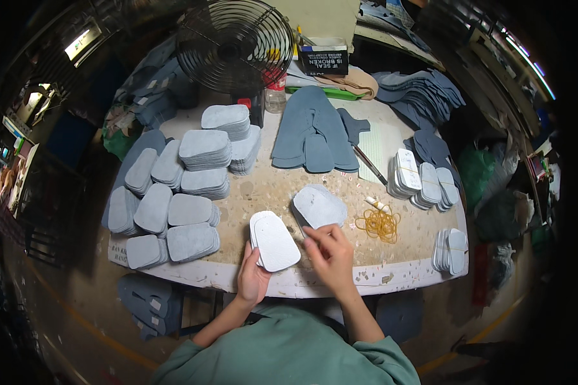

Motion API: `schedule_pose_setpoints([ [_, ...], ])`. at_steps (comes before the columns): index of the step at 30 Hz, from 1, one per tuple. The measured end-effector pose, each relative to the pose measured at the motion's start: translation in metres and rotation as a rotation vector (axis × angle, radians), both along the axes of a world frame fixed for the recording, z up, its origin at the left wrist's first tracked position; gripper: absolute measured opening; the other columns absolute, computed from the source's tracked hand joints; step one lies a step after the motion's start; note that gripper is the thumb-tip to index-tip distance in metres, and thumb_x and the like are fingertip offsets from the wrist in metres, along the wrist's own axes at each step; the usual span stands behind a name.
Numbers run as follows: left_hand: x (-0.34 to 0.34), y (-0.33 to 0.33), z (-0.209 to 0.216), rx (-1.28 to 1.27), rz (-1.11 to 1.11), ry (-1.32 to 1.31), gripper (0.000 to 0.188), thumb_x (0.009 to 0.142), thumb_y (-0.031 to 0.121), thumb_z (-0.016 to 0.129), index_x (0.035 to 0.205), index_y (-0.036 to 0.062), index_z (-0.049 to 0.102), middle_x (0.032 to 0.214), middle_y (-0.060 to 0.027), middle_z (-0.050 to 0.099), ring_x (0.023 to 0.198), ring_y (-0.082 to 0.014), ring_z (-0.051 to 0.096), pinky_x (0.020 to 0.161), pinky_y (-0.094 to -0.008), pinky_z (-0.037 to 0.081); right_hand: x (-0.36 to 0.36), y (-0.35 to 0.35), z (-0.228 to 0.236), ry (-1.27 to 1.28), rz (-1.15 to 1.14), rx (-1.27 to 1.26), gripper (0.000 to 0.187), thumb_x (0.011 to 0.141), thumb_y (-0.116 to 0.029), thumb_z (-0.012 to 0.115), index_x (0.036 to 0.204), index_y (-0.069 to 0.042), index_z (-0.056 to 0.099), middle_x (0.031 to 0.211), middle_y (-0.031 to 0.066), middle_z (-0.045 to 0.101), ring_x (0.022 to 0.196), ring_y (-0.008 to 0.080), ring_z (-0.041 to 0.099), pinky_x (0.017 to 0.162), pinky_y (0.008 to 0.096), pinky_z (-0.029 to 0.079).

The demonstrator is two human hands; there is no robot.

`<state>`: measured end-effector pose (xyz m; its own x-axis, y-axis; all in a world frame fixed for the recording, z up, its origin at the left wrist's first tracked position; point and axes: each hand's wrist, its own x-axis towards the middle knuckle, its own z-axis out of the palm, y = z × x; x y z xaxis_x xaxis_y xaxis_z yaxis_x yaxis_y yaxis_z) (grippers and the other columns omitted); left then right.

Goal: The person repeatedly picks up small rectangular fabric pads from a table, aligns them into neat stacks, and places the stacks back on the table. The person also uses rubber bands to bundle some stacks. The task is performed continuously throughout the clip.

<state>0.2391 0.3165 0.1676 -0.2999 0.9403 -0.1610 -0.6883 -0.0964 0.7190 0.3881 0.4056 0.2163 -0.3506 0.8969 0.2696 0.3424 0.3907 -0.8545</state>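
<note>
In my left hand (253, 276) I hold a small stack of white, rounded shoe-tongue pieces (276, 242), slightly fanned at its left edge. My fingers wrap its left side and lower end. Just right of that stack is my right hand (331, 255), its fingers bent and thumb and forefinger slightly apart. I make out nothing between them. Directly beyond its fingertips lies a loose stack of pale grey pieces (320, 205) on the speckled table (250, 192). A tangle of yellow rubber bands (379, 224) sits to the right, beside a small white tube (377, 205).
Several piles of grey-blue pieces (192, 210) fill the table's left side. Banded white bundles (404, 173) and another bundle (450, 250) stand at the right. Dark blue cut parts (313, 131), a pen (370, 163), a plastic bottle (275, 99) and a black fan (234, 45) are farther back.
</note>
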Motion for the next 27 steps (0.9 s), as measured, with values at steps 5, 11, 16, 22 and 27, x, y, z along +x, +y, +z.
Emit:
schedule_pose_setpoints([
  [5,0.000,0.001,0.002,-0.057,-0.045,0.102,0.048,0.102,0.020,0.035,0.147,0.0077,0.022,0.142,-0.0141,0.043,0.128,-0.0259,0.048,0.106,-0.0442,0.042,-0.011,-0.024,-0.002,-0.035,0.048,0.048,0.034,0.082,-0.009,0.071,0.115,-0.002,0.066,0.092,0.0075,0.056,0.063,0.0151,0.056,0.057,0.0274,0.047],
  [11,-0.002,0.001,-0.002,-0.013,-0.023,-0.070,0.050,0.103,0.026,0.031,0.149,0.0064,0.021,0.144,-0.0151,0.041,0.129,-0.0279,0.048,0.106,-0.0458,0.042,0.001,-0.009,0.008,0.096,-0.047,0.199,0.035,0.078,0.003,0.067,0.110,-0.008,0.071,0.089,0.0065,0.054,0.062,0.0151,0.055,0.056,0.0273,0.046],
  [16,-0.001,0.002,0.001,-0.035,0.001,-0.044,0.052,0.103,0.029,0.028,0.150,0.0063,0.021,0.145,-0.0154,0.041,0.128,-0.0290,0.049,0.106,-0.0461,0.042,0.004,0.010,0.004,-0.082,-0.213,0.410,0.031,0.078,0.001,0.069,0.108,-0.007,0.071,0.087,0.0076,0.056,0.063,0.0146,0.053,0.055,0.0266,0.044],
  [22,-0.003,0.002,0.003,-0.015,-0.037,0.016,0.051,0.101,0.018,0.034,0.149,0.0067,0.021,0.142,-0.0147,0.043,0.127,-0.0267,0.050,0.105,-0.0442,0.044,-0.006,-0.016,-0.004,0.095,0.033,-0.041,0.029,0.081,-0.004,0.073,0.109,-0.002,0.070,0.088,0.0047,0.057,0.060,0.0076,0.051,0.052,0.0216,0.042],
  [27,-0.002,0.001,0.002,-0.022,-0.038,0.041,0.048,0.100,0.010,0.037,0.146,0.0061,0.023,0.141,-0.0125,0.044,0.127,-0.0240,0.050,0.105,-0.0432,0.043,-0.009,-0.020,0.003,0.141,-0.012,0.002,0.030,0.080,0.001,0.070,0.110,-0.004,0.071,0.089,0.0049,0.057,0.064,0.0073,0.051,0.054,0.0205,0.043],
])
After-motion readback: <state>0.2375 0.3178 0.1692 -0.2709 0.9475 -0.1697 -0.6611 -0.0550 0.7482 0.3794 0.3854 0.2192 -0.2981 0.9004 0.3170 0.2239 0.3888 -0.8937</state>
